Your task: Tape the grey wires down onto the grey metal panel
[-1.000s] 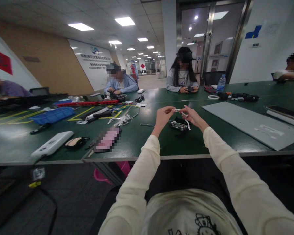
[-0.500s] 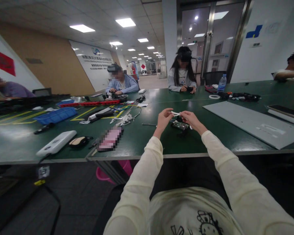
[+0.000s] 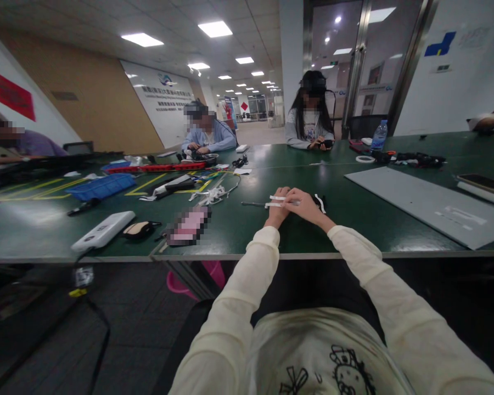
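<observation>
Fingers of the right hand [image 3: 305,205] touch white strips [image 3: 277,198] lying across the left hand [image 3: 276,215], above the surface [image 3: 234,233]; whether either hand grips, I cannot tell. The strips look light, flexible, easily creased, best pinched by an end

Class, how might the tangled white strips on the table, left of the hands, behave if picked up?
The tangled white strips would probably flop, since they lie in loose bends. They look thin, so are likely light for their bulk. Lifting one may drag others, as they overlap.
</observation>
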